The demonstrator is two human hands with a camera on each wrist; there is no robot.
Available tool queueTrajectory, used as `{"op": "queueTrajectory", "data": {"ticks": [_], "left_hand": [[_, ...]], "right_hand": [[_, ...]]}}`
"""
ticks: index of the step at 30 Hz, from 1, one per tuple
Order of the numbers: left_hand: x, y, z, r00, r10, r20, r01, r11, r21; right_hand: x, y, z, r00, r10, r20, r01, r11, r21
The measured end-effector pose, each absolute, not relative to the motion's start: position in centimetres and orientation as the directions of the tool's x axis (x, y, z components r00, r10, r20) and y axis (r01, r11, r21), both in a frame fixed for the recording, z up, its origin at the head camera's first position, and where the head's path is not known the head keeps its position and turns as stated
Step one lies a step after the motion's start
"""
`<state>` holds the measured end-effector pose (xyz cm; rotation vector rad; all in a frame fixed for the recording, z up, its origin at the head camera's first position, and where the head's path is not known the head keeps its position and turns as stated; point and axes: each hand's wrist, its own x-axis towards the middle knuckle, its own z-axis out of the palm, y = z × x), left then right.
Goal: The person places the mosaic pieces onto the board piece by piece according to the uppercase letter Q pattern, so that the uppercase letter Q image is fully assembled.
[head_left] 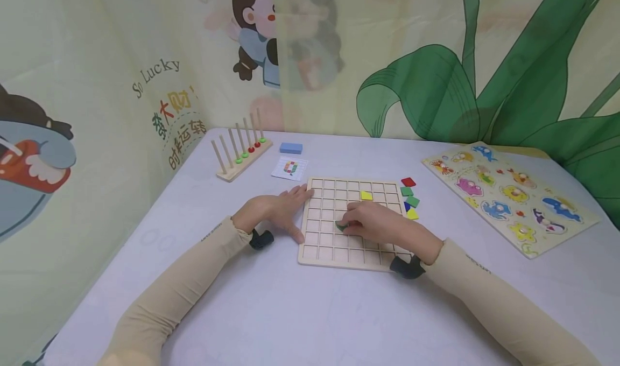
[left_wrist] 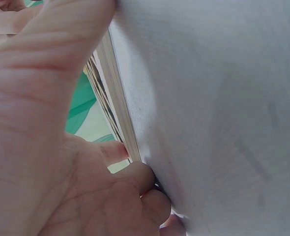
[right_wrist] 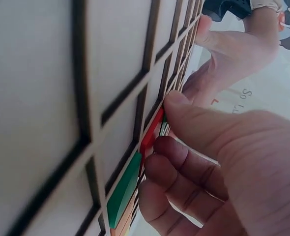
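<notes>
A wooden grid board (head_left: 325, 255) lies flat on the table. My left hand (head_left: 283, 210) rests at its left edge, thumb and fingers spread against the rim; the board's side edge (left_wrist: 116, 93) also shows in the left wrist view. Over the middle of the grid, my right hand (head_left: 375, 222) pinches a small green tile (head_left: 341, 226) between thumb and fingertips. A red tile (right_wrist: 152, 132) and another green tile (right_wrist: 124, 194) lie in the grid beneath those fingers, mostly hidden in the head view. A yellow tile (head_left: 366, 195) sits in an upper square.
Loose red (head_left: 408, 182), green, blue and yellow tiles lie along the board's right edge. Behind the board are a pattern card (head_left: 278, 171), a blue block (head_left: 291, 148) and a peg stand (head_left: 227, 175) with rings. A sea-animal puzzle board (head_left: 530, 250) lies at the right.
</notes>
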<state>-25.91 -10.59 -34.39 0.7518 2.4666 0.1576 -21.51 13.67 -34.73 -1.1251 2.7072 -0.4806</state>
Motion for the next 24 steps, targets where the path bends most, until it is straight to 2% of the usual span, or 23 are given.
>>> {"op": "queueTrajectory", "data": {"ticks": [9,18,24], "left_hand": [[-26.1,-10.6,-34.6,-0.694,0.542,-0.474,0.476,0.839,0.262],[-26.1,-10.6,-34.6,-0.695,0.543,-0.471,0.476,0.838,0.265],[-26.1,-10.7,-34.5,-0.692,0.544,-0.474,0.473,0.838,0.271]], "right_hand": [[-21.6,13.8,-34.8,-0.713,-0.701,-0.008,-0.661,0.677,-0.325],[-21.6,14.2,-34.1,-0.72,-0.691,-0.07,-0.634,0.695,-0.34],[-21.7,14.5,-33.7,-0.728,-0.682,-0.068,-0.627,0.703,-0.336]]}}
